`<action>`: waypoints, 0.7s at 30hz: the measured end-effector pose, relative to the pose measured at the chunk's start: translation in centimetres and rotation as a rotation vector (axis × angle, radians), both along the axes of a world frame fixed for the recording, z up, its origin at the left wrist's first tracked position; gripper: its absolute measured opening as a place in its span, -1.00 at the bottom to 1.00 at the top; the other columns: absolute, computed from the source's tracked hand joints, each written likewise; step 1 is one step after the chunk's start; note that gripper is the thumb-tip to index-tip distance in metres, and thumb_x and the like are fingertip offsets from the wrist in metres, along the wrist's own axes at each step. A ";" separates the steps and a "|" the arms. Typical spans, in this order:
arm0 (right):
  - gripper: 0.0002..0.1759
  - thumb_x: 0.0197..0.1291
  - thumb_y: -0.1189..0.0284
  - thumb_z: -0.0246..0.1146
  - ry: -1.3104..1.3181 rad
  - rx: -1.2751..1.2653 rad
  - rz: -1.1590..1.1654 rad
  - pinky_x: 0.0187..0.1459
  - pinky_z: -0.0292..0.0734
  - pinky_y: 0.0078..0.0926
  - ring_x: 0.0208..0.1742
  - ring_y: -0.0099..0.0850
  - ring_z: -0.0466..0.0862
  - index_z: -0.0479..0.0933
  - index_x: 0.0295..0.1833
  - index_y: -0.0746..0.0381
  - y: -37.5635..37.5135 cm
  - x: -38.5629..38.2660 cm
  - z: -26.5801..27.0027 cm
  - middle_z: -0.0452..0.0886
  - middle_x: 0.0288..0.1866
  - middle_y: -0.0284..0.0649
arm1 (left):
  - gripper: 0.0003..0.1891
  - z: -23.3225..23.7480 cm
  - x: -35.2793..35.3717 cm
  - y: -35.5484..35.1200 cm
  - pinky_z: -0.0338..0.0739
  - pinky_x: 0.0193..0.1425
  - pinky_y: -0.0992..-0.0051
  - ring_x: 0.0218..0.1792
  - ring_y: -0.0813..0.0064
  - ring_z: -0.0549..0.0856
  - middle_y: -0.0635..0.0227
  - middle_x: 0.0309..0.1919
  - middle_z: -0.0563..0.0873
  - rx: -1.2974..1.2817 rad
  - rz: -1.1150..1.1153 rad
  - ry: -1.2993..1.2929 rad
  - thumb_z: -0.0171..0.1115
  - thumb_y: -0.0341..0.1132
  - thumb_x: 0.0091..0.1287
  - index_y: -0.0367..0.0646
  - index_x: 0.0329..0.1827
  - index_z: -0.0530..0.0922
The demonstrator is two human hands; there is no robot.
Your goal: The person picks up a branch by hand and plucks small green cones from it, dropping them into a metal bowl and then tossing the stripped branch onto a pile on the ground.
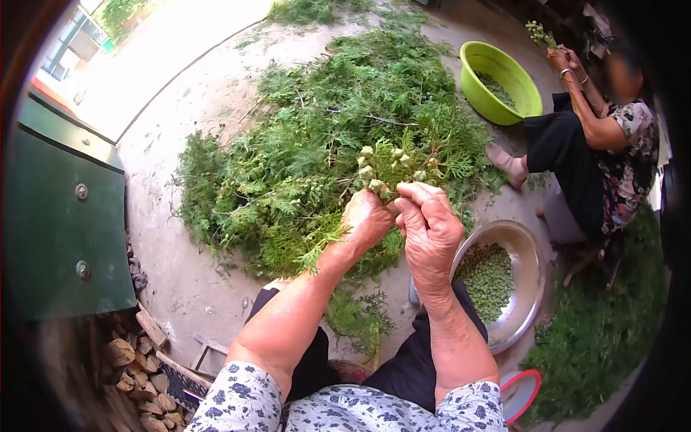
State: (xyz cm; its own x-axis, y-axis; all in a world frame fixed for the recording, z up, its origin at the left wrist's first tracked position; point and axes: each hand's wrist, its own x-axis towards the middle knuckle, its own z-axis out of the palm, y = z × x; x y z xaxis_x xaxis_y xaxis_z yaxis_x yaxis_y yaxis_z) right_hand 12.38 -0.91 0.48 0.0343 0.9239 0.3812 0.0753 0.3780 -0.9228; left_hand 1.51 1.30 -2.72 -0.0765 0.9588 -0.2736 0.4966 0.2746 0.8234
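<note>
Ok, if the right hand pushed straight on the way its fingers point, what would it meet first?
The right hand points up and away, its fingertips already on the cone-bearing sprig that the left hand holds. Past that, probably the pile of branches, though depth is unclear.

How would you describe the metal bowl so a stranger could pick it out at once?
Start at the big pile of green branches on the ground. At its near right edge, below the right hand gripping a sprig, sits a bowl of small green cones. It is shiny metal, unlike the lime-green plastic basin farther off.
</note>
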 end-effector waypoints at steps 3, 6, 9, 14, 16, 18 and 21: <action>-0.73 -0.01 0.62 0.33 -0.093 -0.119 -0.028 -0.35 0.52 -0.59 -0.31 -0.50 0.58 0.58 -0.12 0.31 1.0 0.6 -0.2 0.59 -0.19 -0.21 | -0.72 0.7 0.0 -0.1 0.50 -0.35 0.34 -0.46 0.37 0.62 0.06 -0.43 0.66 0.026 -0.190 0.026 0.22 -0.25 0.17 -0.27 -0.16 0.53; -0.67 -0.08 0.58 0.36 -0.318 0.137 0.052 -0.19 0.51 -0.48 -0.24 -0.31 0.61 0.58 -0.11 0.28 1.5 1.2 -0.4 0.58 -0.20 -0.16 | -0.75 0.0 -0.1 0.2 0.50 -0.34 0.32 -0.41 0.23 0.66 0.06 -0.38 0.67 0.172 -0.242 0.053 0.17 -0.26 0.20 -0.23 -0.16 0.53; -0.70 -0.08 0.59 0.35 -0.355 0.115 0.018 -0.21 0.51 -0.48 -0.25 -0.31 0.61 0.58 -0.14 0.27 1.3 0.8 0.3 0.58 -0.25 -0.16 | -0.79 -1.1 -0.2 0.2 0.51 -0.34 0.31 -0.35 0.12 0.67 0.04 -0.38 0.66 0.201 -0.279 0.096 0.13 -0.28 0.22 -0.21 -0.19 0.54; -0.81 -0.02 0.63 0.30 -0.296 0.075 -0.017 -0.32 0.49 -0.50 -0.36 -0.35 0.60 0.55 -0.22 0.30 2.1 1.2 -1.2 0.55 -0.33 -0.18 | -0.82 1.3 0.0 -0.4 0.44 -0.49 0.52 -0.52 0.60 0.55 0.32 -0.48 0.63 -0.001 -0.278 -0.154 0.20 -0.40 0.15 -0.27 -0.21 0.52; -0.83 -0.01 0.64 0.28 -0.297 0.003 -0.047 -0.33 0.49 -0.50 -0.37 -0.35 0.59 0.54 -0.24 0.30 2.1 1.4 -0.9 0.54 -0.35 -0.18 | -0.80 1.1 -0.1 -0.5 0.41 -0.50 0.57 -0.53 0.64 0.54 0.38 -0.47 0.63 -0.022 -0.216 -0.297 0.22 -0.41 0.14 -0.25 -0.19 0.53; -0.89 0.03 0.63 0.26 -0.280 -0.085 -0.079 -0.37 0.47 -0.48 -0.41 -0.37 0.57 0.53 -0.28 0.29 2.2 1.7 -0.6 0.51 -0.41 -0.20 | -0.74 1.4 0.3 -0.9 0.41 -0.52 0.64 -0.54 0.66 0.57 0.48 -0.40 0.63 0.097 -0.105 -0.465 0.27 -0.38 0.17 -0.19 -0.08 0.54; -0.89 0.03 0.63 0.26 -0.332 -0.047 -0.088 -0.39 0.44 -0.48 -0.42 -0.38 0.56 0.54 -0.28 0.29 2.7 2.4 -0.8 0.51 -0.41 -0.20 | -0.72 1.9 0.4 -1.4 0.39 -0.56 0.68 -0.50 0.67 0.62 0.47 -0.36 0.65 0.015 0.028 -0.697 0.28 -0.30 0.23 -0.16 -0.03 0.55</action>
State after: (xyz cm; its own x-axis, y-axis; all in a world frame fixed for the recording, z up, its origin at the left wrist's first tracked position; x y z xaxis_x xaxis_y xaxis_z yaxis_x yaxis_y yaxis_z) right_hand 14.76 1.75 -0.28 -0.0039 0.9395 0.3425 0.4047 0.3147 -0.8586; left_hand 1.88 -0.15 -0.82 0.0878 0.9630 -0.2547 -0.1566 0.2658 0.9512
